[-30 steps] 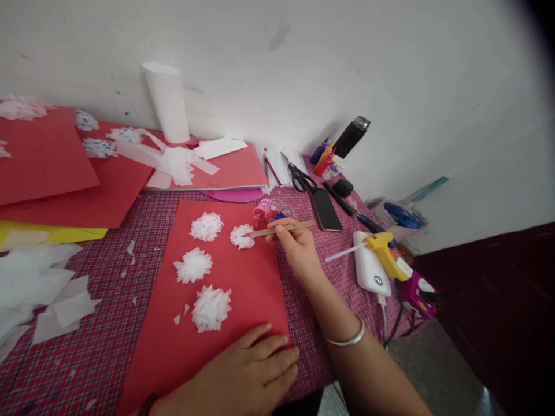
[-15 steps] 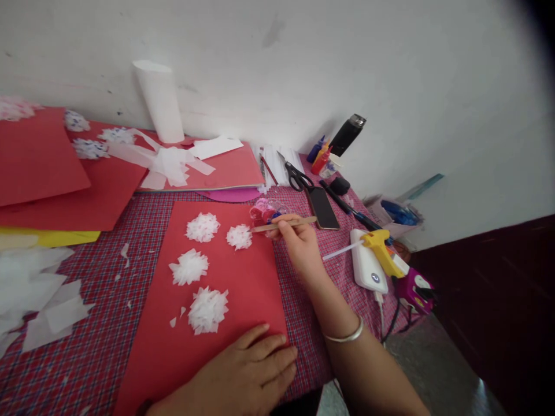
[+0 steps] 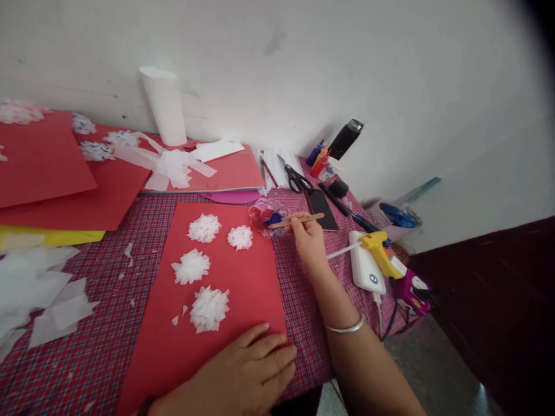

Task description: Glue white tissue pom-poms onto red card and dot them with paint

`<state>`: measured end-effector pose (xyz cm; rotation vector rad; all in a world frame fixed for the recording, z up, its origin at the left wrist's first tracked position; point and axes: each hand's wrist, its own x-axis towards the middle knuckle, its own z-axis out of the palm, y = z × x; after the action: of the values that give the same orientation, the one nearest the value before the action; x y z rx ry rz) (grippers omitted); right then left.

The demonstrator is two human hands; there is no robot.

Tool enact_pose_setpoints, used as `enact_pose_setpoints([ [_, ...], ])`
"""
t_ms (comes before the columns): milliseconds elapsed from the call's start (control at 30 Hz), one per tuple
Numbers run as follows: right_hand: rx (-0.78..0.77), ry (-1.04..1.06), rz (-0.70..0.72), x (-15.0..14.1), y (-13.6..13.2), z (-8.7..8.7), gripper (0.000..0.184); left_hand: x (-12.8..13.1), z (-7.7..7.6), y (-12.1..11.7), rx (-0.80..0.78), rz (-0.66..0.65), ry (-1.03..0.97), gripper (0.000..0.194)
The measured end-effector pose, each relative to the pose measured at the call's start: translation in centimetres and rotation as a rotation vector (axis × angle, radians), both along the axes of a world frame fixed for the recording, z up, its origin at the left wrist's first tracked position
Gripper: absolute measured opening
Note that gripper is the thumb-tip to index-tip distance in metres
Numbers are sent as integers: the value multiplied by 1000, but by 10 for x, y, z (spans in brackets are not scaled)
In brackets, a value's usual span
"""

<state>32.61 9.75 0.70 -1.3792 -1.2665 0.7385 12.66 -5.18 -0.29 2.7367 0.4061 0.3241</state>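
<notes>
Four white paper pompoms (image 3: 209,309) are counted on the red sheet (image 3: 247,283). One wooden stick (image 3: 314,218) is pinched in the right hand (image 3: 310,238), its tip at the paint palette (image 3: 257,215) by the red sheet's upper right corner. The left hand (image 3: 243,370) is laid flat, fingers slightly spread, over the red sheet's lower right edge. Beyond the red sheet, rightward: three paint bottles (image 3: 319,165), one phone (image 3: 324,211). Farther right, lettering on a box (image 3: 376,215), too blurred to be read.

Left fingers (image 3: 269,346) lie flat, slightly spread; right fingers (image 3: 299,229) pinch.
</notes>
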Motion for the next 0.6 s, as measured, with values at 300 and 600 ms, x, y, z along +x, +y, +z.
enact_pose_setpoints([
  [300, 73, 26, 55, -4, -2, 0, 17, 1, -4, -1, 5, 6, 5, 42],
  [600, 26, 26, 97, -7, 1, -6, 19, -1, 1, 0, 16, -14, 11, 41],
])
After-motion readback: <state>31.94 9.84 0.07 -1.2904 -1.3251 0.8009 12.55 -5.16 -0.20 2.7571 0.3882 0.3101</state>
